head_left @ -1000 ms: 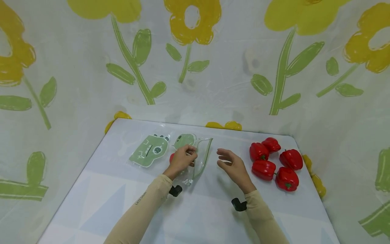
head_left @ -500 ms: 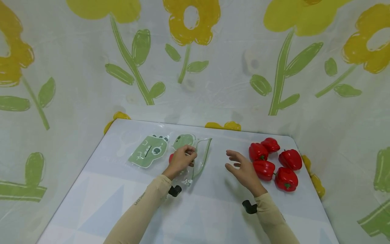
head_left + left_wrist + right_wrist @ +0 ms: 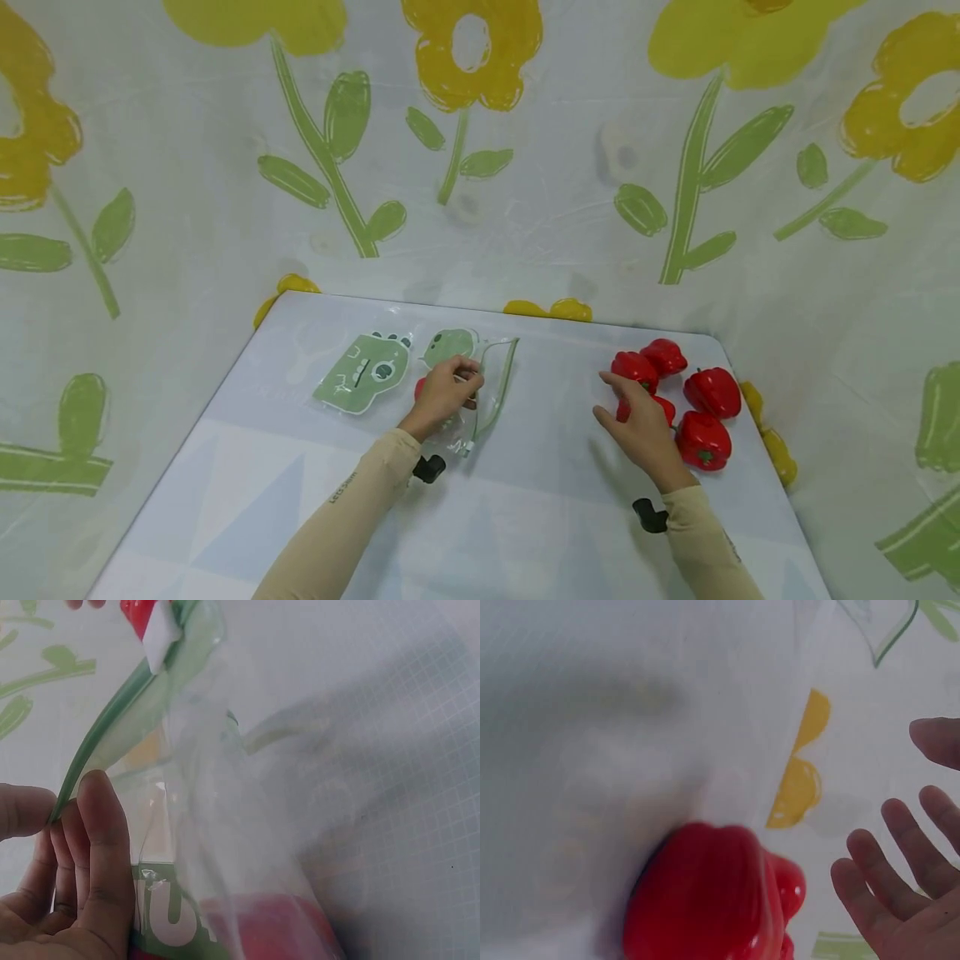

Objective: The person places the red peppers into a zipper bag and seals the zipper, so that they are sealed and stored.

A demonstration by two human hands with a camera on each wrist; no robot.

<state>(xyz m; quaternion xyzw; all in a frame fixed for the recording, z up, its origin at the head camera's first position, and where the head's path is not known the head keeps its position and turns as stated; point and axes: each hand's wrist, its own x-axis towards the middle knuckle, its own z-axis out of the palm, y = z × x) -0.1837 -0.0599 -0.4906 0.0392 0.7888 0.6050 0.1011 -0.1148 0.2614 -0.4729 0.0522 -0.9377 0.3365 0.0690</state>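
My left hand (image 3: 444,396) pinches the opening edge of a clear zip bag (image 3: 491,408) lying at the table's left-centre. In the left wrist view, thumb and fingers hold the green zip strip (image 3: 101,727), with a white slider (image 3: 159,637) farther along it. A red thing (image 3: 274,926) shows blurred through the plastic, partly covered by the hand in the head view. My right hand (image 3: 647,429) hovers beside a group of red bell peppers (image 3: 703,440), overlapping the nearest one. In the right wrist view its fingers are spread and hold nothing, with a bell pepper (image 3: 701,892) below and left.
Another clear bag with a green monster print (image 3: 367,371) lies flat to the left of the held bag. The white table (image 3: 442,533) meets a flower-printed curtain (image 3: 555,233) behind. A black wrist camera (image 3: 649,516) sticks out by the right sleeve.
My right hand has moved right, from beside the bag to the bell peppers. The left hand keeps its pinch on the zip bag in nearly the same place.
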